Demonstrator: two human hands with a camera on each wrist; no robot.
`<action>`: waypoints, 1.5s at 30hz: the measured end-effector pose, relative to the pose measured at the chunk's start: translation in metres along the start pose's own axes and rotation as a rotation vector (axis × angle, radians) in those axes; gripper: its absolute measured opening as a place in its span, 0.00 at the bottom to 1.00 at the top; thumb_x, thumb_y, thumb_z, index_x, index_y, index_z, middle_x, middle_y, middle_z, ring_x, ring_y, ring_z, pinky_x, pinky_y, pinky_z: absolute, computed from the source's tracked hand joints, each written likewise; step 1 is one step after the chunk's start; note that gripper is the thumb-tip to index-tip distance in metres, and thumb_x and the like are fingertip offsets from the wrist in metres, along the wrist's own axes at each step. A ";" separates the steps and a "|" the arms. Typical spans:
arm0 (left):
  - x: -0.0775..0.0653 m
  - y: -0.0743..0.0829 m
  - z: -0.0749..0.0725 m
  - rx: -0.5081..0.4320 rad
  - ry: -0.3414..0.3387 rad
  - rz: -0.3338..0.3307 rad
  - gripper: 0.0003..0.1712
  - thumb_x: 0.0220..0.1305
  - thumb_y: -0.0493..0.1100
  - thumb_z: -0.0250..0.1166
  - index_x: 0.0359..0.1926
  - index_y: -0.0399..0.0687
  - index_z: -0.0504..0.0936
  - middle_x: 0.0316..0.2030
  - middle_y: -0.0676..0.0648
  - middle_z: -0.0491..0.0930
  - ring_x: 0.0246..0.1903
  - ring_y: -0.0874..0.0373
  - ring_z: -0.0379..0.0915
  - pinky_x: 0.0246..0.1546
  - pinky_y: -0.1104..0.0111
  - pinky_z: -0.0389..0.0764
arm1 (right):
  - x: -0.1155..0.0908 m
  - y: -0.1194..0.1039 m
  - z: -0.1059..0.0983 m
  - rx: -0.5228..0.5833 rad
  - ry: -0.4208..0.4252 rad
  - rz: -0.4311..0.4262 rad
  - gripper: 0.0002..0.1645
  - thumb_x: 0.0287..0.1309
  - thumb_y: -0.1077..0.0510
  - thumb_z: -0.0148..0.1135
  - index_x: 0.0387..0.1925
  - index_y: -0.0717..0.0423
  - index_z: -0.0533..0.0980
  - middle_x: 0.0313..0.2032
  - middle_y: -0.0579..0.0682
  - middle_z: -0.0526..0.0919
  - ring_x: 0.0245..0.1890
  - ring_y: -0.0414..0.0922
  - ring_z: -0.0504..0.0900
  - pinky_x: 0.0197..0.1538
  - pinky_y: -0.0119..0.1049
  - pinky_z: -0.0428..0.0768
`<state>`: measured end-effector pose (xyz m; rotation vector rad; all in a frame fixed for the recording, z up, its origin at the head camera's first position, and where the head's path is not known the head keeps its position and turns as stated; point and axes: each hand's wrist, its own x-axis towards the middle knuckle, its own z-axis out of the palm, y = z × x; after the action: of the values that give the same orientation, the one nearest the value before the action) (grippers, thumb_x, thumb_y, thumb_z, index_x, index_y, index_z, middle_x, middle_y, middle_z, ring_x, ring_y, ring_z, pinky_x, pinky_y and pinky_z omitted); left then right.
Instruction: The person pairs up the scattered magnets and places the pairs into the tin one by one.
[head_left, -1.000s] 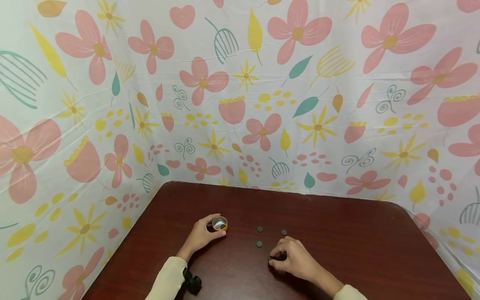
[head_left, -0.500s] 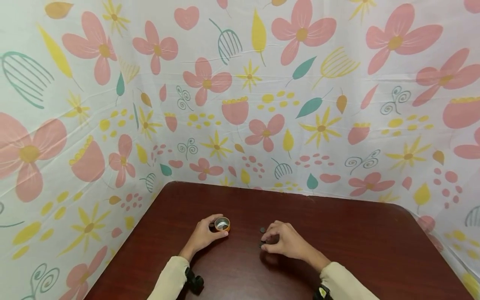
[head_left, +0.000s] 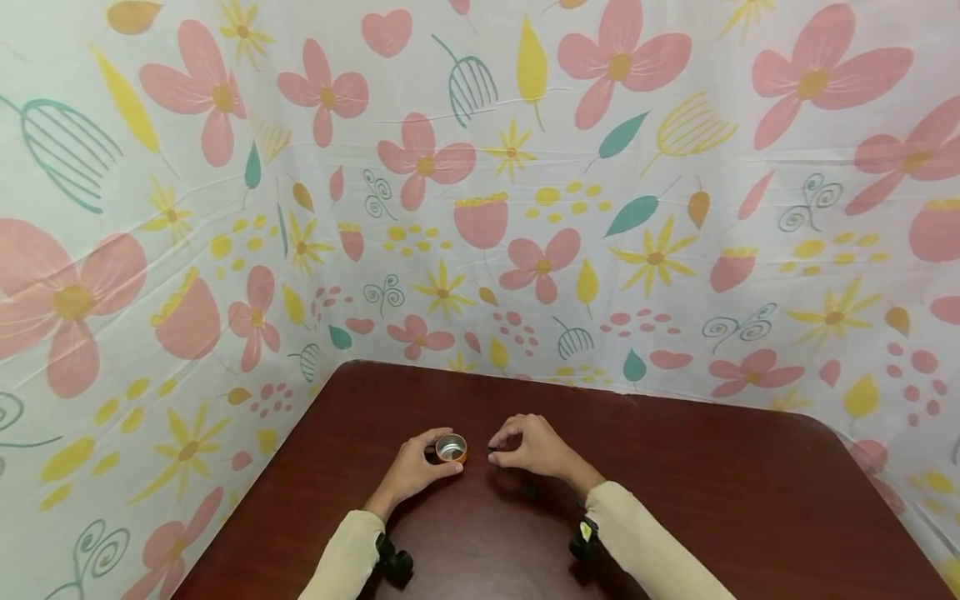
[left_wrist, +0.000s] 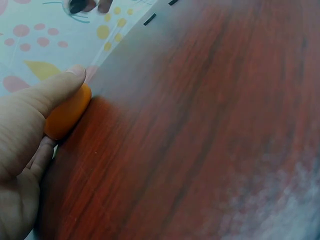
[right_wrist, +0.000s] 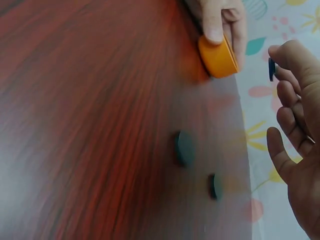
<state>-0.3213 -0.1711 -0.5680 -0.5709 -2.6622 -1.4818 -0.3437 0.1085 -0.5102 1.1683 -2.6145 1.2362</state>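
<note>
My left hand grips a small round orange tin on the table, thumb at the near side and fingers at the far side. The tin's silvery inside faces up, with something dark at its bottom. Just right of it, my right hand pinches a small dark disc between thumb and forefinger, above the table and apart from the tin. In the right wrist view, one dark disc and another dark disc lie on the table; in the head view the right hand and its shadow mostly hide them.
The reddish-brown wooden table reaches back to a flower-printed cloth hanging behind and at the sides. Black wrist-worn devices sit on both forearms, the left device close to the tabletop.
My right hand has moved left and away from me, from the discs at right to beside the tin, taking up a disc on the way. The left hand keeps holding the tin.
</note>
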 end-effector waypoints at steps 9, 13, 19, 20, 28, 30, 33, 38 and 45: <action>0.001 0.000 0.002 0.003 -0.005 0.004 0.41 0.60 0.55 0.76 0.70 0.45 0.74 0.59 0.49 0.81 0.51 0.54 0.79 0.51 0.61 0.80 | 0.032 0.004 0.024 0.052 0.014 0.038 0.09 0.58 0.52 0.76 0.39 0.50 0.90 0.35 0.38 0.86 0.37 0.37 0.82 0.38 0.33 0.80; 0.001 -0.002 0.001 0.005 0.001 0.018 0.40 0.61 0.55 0.76 0.70 0.45 0.74 0.60 0.48 0.81 0.52 0.52 0.79 0.51 0.61 0.80 | 0.040 0.004 0.034 0.077 0.027 0.030 0.09 0.58 0.53 0.76 0.39 0.53 0.90 0.35 0.41 0.88 0.36 0.37 0.82 0.37 0.33 0.81; 0.001 -0.004 0.000 0.004 0.002 0.025 0.40 0.61 0.54 0.76 0.70 0.44 0.74 0.60 0.48 0.80 0.52 0.52 0.79 0.51 0.64 0.81 | 0.046 0.006 0.045 0.103 0.024 0.058 0.09 0.58 0.52 0.77 0.38 0.50 0.90 0.35 0.40 0.88 0.37 0.36 0.83 0.39 0.32 0.81; 0.001 -0.004 0.000 0.003 0.001 0.025 0.40 0.61 0.54 0.76 0.70 0.44 0.74 0.60 0.48 0.80 0.52 0.53 0.79 0.51 0.64 0.81 | 0.047 0.006 0.046 0.104 0.022 0.067 0.09 0.58 0.51 0.77 0.38 0.49 0.90 0.35 0.39 0.88 0.37 0.36 0.83 0.40 0.32 0.81; 0.001 -0.004 0.000 0.002 0.008 0.032 0.39 0.61 0.54 0.76 0.69 0.45 0.75 0.59 0.48 0.81 0.52 0.52 0.80 0.50 0.64 0.81 | 0.049 0.009 0.054 0.072 0.031 0.108 0.08 0.56 0.53 0.78 0.36 0.50 0.90 0.32 0.38 0.88 0.34 0.35 0.82 0.37 0.31 0.81; 0.001 -0.004 0.000 0.000 0.010 0.034 0.39 0.61 0.53 0.76 0.69 0.45 0.75 0.60 0.48 0.81 0.52 0.52 0.80 0.49 0.64 0.81 | 0.049 0.010 0.056 0.063 0.038 0.111 0.08 0.55 0.53 0.79 0.35 0.50 0.90 0.31 0.37 0.87 0.33 0.35 0.82 0.37 0.31 0.81; 0.001 -0.003 0.001 -0.006 0.012 0.032 0.39 0.61 0.53 0.76 0.69 0.45 0.75 0.60 0.48 0.81 0.52 0.52 0.80 0.49 0.65 0.81 | 0.048 0.011 0.056 0.064 0.043 0.107 0.09 0.55 0.53 0.79 0.35 0.52 0.90 0.30 0.38 0.88 0.33 0.35 0.82 0.36 0.31 0.80; 0.002 -0.004 0.001 -0.005 0.008 0.026 0.39 0.61 0.53 0.76 0.69 0.45 0.75 0.59 0.49 0.81 0.52 0.52 0.80 0.50 0.64 0.81 | 0.047 0.009 0.053 0.085 0.043 0.102 0.10 0.55 0.53 0.79 0.36 0.53 0.90 0.32 0.39 0.88 0.34 0.37 0.83 0.37 0.32 0.81; 0.001 -0.005 0.000 0.004 0.014 0.024 0.41 0.60 0.54 0.76 0.70 0.45 0.74 0.59 0.47 0.81 0.52 0.52 0.79 0.51 0.60 0.80 | 0.035 0.007 0.039 0.092 0.082 0.092 0.18 0.59 0.48 0.75 0.46 0.54 0.88 0.41 0.43 0.86 0.44 0.44 0.83 0.48 0.43 0.81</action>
<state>-0.3237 -0.1731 -0.5722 -0.5887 -2.6378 -1.4680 -0.3626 0.0632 -0.5299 0.9957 -2.6045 1.4027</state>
